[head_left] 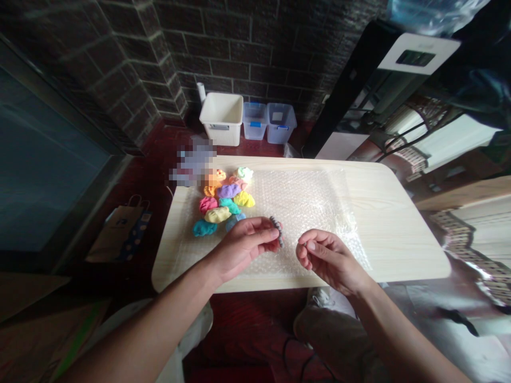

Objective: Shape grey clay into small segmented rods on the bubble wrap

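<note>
Between its thumb and fingers, my left hand point(248, 240) pinches a short, dark grey, beaded-looking strip point(277, 232), held upright above the bubble wrap point(297, 205). To its right, my right hand point(325, 255) is closed, thumb against fingertips. A tiny greyish speck shows at that pinch, too small to name. The two hands are apart. Just beyond my left hand lies a cluster of soft, crumpled lumps, among them a purple lump point(229, 191), a yellow lump point(245, 199), a pale yellow lump point(217, 214) and a teal lump point(205, 228). A blue lump point(233, 221) is partly hidden by my left hand.
The bubble wrap lies on a pale wooden table point(403, 229) with rounded corners. Behind it, a white bin point(221, 119) and two clear tubs point(281, 123) stand on the floor by the brick wall. A paper bag point(117, 234) is at left. Someone's hand, pixelated, reaches the lumps.
</note>
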Motion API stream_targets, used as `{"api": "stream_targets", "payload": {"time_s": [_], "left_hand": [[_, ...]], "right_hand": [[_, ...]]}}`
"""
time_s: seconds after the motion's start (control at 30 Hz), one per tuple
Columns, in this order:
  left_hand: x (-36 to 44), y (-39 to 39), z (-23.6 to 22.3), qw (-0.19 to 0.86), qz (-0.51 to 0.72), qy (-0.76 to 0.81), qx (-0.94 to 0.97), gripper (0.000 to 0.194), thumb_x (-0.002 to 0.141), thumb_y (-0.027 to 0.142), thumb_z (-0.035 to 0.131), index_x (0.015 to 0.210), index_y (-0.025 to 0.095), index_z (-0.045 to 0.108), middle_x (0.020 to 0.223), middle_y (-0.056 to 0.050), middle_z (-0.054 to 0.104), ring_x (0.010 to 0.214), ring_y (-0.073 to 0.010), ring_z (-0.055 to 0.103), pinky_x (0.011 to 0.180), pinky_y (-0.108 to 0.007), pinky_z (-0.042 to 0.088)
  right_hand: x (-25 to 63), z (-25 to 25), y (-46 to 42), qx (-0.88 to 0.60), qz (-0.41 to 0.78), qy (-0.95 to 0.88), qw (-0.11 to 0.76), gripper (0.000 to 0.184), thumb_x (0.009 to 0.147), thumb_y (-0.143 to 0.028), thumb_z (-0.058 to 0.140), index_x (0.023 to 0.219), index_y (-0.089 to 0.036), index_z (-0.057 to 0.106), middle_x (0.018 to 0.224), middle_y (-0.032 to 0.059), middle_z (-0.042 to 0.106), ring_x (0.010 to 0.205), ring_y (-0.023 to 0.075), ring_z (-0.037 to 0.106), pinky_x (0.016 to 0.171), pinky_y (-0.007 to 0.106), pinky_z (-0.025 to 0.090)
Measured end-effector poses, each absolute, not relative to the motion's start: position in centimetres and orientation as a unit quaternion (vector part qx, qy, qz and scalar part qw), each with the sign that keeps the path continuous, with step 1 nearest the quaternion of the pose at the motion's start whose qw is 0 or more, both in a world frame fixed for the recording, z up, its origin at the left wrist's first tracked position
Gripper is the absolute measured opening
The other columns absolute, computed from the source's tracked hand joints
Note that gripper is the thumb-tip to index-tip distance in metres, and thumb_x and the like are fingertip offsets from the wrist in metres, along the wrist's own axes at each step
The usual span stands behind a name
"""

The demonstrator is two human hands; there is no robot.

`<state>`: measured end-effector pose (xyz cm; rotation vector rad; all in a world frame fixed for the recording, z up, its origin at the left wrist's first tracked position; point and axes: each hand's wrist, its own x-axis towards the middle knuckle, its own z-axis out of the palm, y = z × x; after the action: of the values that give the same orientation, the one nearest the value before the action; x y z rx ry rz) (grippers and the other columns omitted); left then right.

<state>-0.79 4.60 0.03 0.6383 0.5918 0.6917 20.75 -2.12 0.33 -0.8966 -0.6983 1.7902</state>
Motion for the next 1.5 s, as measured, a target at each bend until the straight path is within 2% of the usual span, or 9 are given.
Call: {"api": "stream_targets", "payload": {"time_s": [0.2, 0.4, 0.57, 0.67, 0.77, 1.0, 1.2, 1.5], "left_hand": [[-0.7, 4.5, 0.1, 0.851, 0.327, 0.279, 0.301, 0.020, 0.079, 0.023, 0.087, 0.089, 0.011, 0.074, 0.081, -0.003, 0.068, 0.076, -0.0135, 0.064, 0.075, -0.029, 0.050], [-0.7, 4.5, 0.1, 0.850, 0.324, 0.284, 0.303, 0.020, 0.079, 0.024, 0.087, 0.089, 0.012, 0.074, 0.081, -0.003, 0.068, 0.076, -0.0138, 0.064, 0.077, -0.029, 0.050], [-0.8, 4.5, 0.2, 0.848, 0.326, 0.288, 0.304, 0.022, 0.077, 0.025, 0.088, 0.089, 0.012, 0.074, 0.082, -0.003, 0.068, 0.077, -0.0139, 0.063, 0.077, -0.029, 0.050], [-0.8, 4.5, 0.3, 0.847, 0.325, 0.289, 0.305, 0.022, 0.077, 0.025, 0.089, 0.088, 0.012, 0.074, 0.082, -0.003, 0.068, 0.077, -0.0141, 0.063, 0.078, -0.030, 0.051], [-0.8, 4.5, 0.4, 0.847, 0.325, 0.286, 0.309, 0.022, 0.077, 0.025, 0.088, 0.089, 0.012, 0.075, 0.082, -0.003, 0.068, 0.077, -0.0141, 0.063, 0.078, -0.030, 0.051], [-0.6, 4.3, 0.0, 0.829, 0.331, 0.293, 0.342, 0.024, 0.077, 0.025, 0.089, 0.092, 0.012, 0.076, 0.086, -0.005, 0.071, 0.079, -0.0150, 0.066, 0.080, -0.030, 0.051], [-0.3, 3.9, -0.6, 0.794, 0.339, 0.305, 0.401, 0.025, 0.078, 0.027, 0.089, 0.095, 0.013, 0.077, 0.087, -0.006, 0.074, 0.080, -0.0155, 0.067, 0.080, -0.030, 0.052], [-0.1, 3.6, -0.6, 0.802, 0.343, 0.296, 0.389, 0.025, 0.079, 0.026, 0.089, 0.097, 0.014, 0.075, 0.081, -0.004, 0.074, 0.078, -0.0156, 0.069, 0.079, -0.030, 0.053]], "right_hand": [[20.8, 0.2, -2.1, -0.353, 0.734, -0.291, 0.502, 0.027, 0.090, -0.034, 0.083, 0.076, -0.017, 0.068, 0.066, 0.0010, 0.068, 0.056, 0.0093, 0.059, 0.051, 0.018, 0.044], [20.8, 0.3, -2.0, -0.388, 0.735, -0.278, 0.481, 0.028, 0.088, -0.038, 0.084, 0.075, -0.016, 0.073, 0.063, 0.0031, 0.072, 0.049, 0.0109, 0.062, 0.044, 0.018, 0.046], [20.6, 0.5, -2.0, -0.381, 0.732, -0.286, 0.486, 0.015, 0.084, -0.028, 0.089, 0.092, -0.018, 0.082, 0.075, 0.0052, 0.081, 0.062, 0.0129, 0.074, 0.056, 0.019, 0.056], [20.6, 0.5, -2.0, -0.385, 0.722, -0.302, 0.489, 0.013, 0.082, -0.024, 0.090, 0.090, -0.019, 0.083, 0.080, 0.0057, 0.082, 0.068, 0.0140, 0.076, 0.063, 0.023, 0.060], [20.6, 0.4, -2.0, -0.392, 0.713, -0.314, 0.490, 0.011, 0.080, -0.020, 0.091, 0.087, -0.018, 0.083, 0.081, 0.0058, 0.082, 0.069, 0.0146, 0.076, 0.064, 0.024, 0.061], [20.2, 0.3, -2.0, -0.424, 0.674, -0.341, 0.500, 0.017, 0.077, -0.025, 0.094, 0.080, -0.018, 0.079, 0.068, 0.0042, 0.077, 0.060, 0.0128, 0.068, 0.055, 0.022, 0.053], [19.2, 0.0, -2.2, -0.480, 0.606, -0.351, 0.528, 0.019, 0.075, -0.031, 0.094, 0.078, -0.019, 0.080, 0.061, -0.0004, 0.068, 0.053, 0.0103, 0.053, 0.048, 0.023, 0.042], [18.7, -0.3, -2.5, -0.497, 0.555, -0.387, 0.543, 0.012, 0.085, -0.033, 0.087, 0.085, -0.022, 0.082, 0.069, 0.0013, 0.069, 0.057, 0.0117, 0.049, 0.050, 0.026, 0.037]]}}
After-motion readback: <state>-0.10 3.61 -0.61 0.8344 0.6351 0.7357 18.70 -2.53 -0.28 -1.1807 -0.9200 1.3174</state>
